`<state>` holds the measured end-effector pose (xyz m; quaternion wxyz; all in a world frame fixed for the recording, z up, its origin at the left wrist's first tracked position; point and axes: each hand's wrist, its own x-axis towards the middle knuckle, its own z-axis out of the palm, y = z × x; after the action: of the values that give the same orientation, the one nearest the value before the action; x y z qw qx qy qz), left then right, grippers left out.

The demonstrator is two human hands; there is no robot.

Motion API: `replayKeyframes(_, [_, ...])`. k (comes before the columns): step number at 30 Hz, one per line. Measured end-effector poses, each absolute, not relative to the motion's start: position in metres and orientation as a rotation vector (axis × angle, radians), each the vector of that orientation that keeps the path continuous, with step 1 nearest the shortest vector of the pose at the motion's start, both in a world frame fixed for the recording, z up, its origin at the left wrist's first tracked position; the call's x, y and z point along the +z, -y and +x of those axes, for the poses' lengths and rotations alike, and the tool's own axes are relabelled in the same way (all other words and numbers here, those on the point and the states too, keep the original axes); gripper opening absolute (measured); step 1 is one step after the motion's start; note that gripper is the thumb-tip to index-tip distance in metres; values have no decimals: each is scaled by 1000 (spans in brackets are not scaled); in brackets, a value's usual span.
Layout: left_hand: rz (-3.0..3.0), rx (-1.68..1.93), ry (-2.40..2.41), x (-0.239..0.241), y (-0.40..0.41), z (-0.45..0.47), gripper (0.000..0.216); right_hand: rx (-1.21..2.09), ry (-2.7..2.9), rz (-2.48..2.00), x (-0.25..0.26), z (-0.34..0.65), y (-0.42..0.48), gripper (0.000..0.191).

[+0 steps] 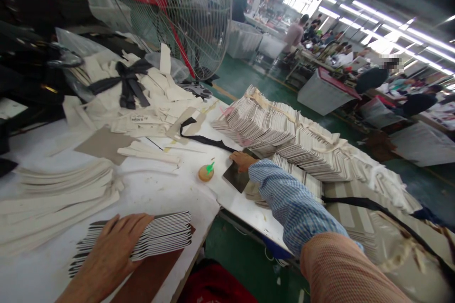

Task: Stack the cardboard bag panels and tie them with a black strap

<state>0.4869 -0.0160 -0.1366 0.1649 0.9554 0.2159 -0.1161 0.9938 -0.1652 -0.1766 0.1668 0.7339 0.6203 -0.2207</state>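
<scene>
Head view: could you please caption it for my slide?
Left hand rests on stacked white card pieces; right hand touches dark flat sheet.

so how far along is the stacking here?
Done, it seems: big fanned bundles of white pieces piled along the table's right side. In hand: the left hand lies flat on a small stack of flat pieces at the near edge, while the right hand touches a dark flat piece. Left: loose white strips and scattered scraps further back.
</scene>
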Motion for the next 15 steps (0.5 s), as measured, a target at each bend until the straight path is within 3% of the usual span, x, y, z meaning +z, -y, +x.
replayKeyframes(10, [2720,-289,-603,-130,12,494,60,-564,-1867,1870,-164,996,152,44])
replayKeyframes(15, [2675,-364,-615,-124,9,498,57,-662,-1954,1764,-145,1001,142,20])
